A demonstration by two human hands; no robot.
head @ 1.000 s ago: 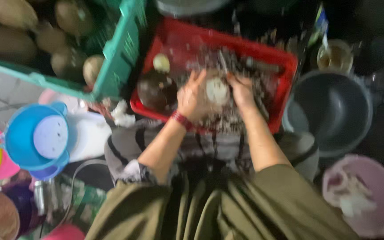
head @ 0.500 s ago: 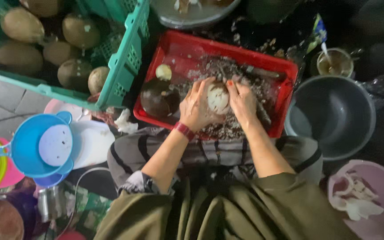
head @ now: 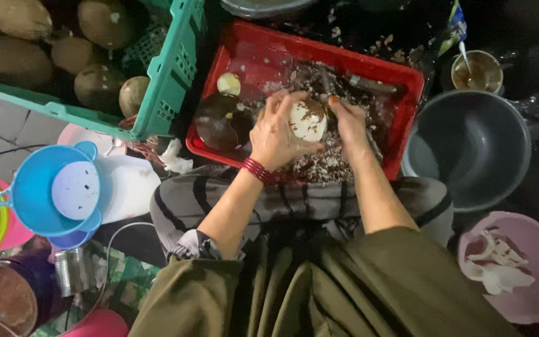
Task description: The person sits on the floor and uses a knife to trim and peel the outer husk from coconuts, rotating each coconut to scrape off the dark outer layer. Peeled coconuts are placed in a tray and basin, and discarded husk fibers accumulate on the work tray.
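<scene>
The peeled white coconut (head: 307,120) sits between both hands over the red tray (head: 254,53). The left hand (head: 276,134) wraps around its left side with fingers curled over the top, and the right hand (head: 348,122) presses against its right side, fingers closed on it; whether that hand also holds a tool cannot be told. Brown flecks cling to the white surface, so the step in hand looks like stripping the last brown skin from the kernel. A next move would likely call for turning the kernel in the left hand to bring an uncleaned patch round to the right.

The tray is strewn with dark shavings and shell scraps, with a dark brown shell half (head: 219,122) just beside the left hand and a small pale piece (head: 228,83) behind it. To the right stands a grey basin (head: 469,146), which appears to hold nothing. Nearer the person, a pink bowl (head: 534,293) holds white scraps. A cup (head: 476,72) of brownish liquid with a spoon stands behind the basin. To the left, a green crate (head: 176,68) holds whole husked coconuts (head: 14,59). A blue scoop (head: 32,193) lies on the floor beside a white container (head: 129,187).
</scene>
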